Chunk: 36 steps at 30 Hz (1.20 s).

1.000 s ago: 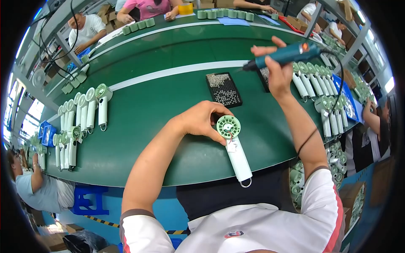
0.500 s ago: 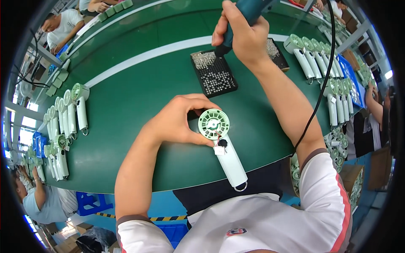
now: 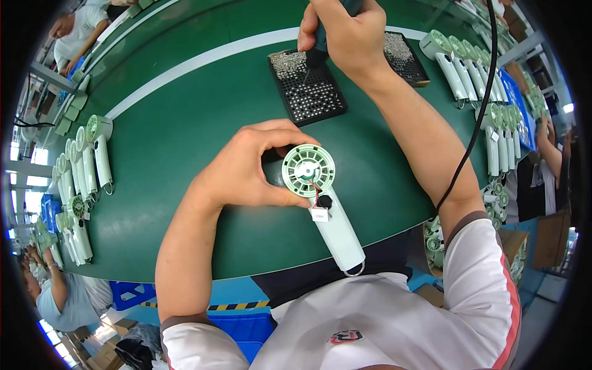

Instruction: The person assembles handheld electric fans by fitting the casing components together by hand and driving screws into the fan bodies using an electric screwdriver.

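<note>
- Fan (image 3: 338, 231) sits at the green surface's (image 3: 160, 203) near edge, its head in the curled left grip (image 3: 243, 166).
- Right grip (image 3: 357, 40) clasps a dark tool (image 3: 317, 52) pointing at a black tray (image 3: 324, 118).
- Other fans (image 3: 452, 77) stand rowed on both sides.

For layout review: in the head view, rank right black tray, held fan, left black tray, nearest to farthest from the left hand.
1. Held fan: in the left hand.
2. Left black tray: ahead.
3. Right black tray: farther right.
</note>
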Each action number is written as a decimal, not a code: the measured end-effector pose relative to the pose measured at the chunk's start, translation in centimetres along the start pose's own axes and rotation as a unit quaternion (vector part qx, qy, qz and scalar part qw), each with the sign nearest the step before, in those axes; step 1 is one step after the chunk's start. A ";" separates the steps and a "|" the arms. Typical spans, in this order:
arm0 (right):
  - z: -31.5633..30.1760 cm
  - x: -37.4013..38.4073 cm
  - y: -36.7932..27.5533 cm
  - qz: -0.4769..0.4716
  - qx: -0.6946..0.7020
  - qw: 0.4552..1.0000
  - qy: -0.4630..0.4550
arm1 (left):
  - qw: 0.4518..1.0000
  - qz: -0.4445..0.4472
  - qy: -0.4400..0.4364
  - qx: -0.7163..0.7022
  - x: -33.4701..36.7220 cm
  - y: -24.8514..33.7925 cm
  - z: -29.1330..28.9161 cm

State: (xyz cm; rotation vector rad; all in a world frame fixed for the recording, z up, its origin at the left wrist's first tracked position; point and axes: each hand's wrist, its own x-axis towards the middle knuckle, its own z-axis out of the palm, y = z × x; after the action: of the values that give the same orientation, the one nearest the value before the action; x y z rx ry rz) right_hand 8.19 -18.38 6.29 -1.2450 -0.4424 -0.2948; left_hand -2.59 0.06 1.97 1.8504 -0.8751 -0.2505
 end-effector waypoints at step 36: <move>-0.5 -0.5 -0.6 -0.089 -0.050 0.994 -0.046 | 1.000 0.002 -0.010 -0.020 -0.1 -0.4 0.0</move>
State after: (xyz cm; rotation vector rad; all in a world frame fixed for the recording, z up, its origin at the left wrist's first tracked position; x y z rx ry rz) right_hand 7.51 -19.06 6.44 -1.3234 -0.6252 -0.4162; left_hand -2.49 0.25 1.60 1.8124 -0.8812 -0.2812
